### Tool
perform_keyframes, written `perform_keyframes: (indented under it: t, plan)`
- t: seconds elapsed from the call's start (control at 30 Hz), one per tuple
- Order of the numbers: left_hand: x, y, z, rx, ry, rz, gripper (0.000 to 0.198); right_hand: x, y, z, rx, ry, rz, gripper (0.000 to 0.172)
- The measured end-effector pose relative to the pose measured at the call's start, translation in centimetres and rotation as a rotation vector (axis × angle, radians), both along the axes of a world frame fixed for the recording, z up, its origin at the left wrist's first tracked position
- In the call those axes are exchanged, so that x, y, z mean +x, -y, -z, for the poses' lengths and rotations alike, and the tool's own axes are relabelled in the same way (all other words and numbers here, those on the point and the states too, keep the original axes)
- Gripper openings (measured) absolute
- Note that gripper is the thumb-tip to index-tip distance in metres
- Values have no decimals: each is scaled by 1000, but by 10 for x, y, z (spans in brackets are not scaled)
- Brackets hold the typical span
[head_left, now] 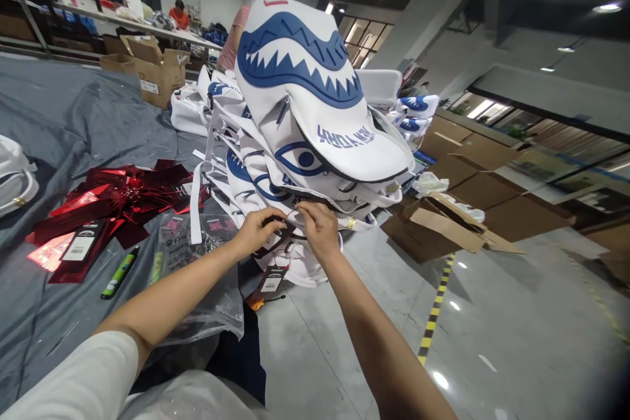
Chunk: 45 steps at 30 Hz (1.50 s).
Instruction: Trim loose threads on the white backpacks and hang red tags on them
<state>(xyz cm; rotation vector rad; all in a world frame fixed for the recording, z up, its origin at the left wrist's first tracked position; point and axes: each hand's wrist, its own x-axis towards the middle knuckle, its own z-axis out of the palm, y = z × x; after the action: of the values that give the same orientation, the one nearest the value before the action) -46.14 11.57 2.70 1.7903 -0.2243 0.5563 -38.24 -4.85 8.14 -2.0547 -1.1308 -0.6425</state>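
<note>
On the grey table [59, 125] stood a tall pile of white shark bags [305, 118], leaning over the edge. Red foil sheets [113, 200] lay to its left, and brown boxes [438, 223] sat on the floor to its right. Both hands met at the bottom of the pile. The left hand [256, 231] and the right hand [319, 228] each pinched a thin black strap [290, 231] there. A small tag [271, 282] hung just below.

**A:** what's the room looking like?

**B:** warehouse vibe. The glossy grey floor [472, 341] is reflecting the ceiling lights [608, 8], and a yellow-black stripe [436, 308] is running across it. Cardboard boxes [157, 72] are sitting around, with windows [361, 36] glowing at the back.
</note>
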Motion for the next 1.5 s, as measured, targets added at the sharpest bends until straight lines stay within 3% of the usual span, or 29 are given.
perform_keyframes:
  t: [0.17,0.37,0.43,0.5,0.6,0.7,0.8,1.07,1.5]
  plan:
    - [2,-1,-15,161,109,-87,16,3,5,-13,-134,-55,-77,22]
    - [4,10,-21,611,343,-334,23,9,7,-18,-230,-93,-108,22]
    - [3,9,-21,550,318,-351,21,11,7,-18,-233,-95,-111,22]
    - [4,5,-24,361,250,-354,20,12,8,-17,-231,-105,-111,22]
    - [7,-2,-33,166,180,-273,23,13,8,-18,-227,-122,-110,21]
    - [12,-5,-40,194,150,-97,19,13,9,-20,-227,-129,-110,20]
    - [16,-7,-39,217,103,-24,15,13,9,-22,-229,-131,-107,19]
    - [22,-6,-27,284,25,-36,13,13,9,-19,-243,-111,-98,19]
    - [25,-5,-35,502,-39,-79,16,15,13,-10,-307,-20,-95,19]
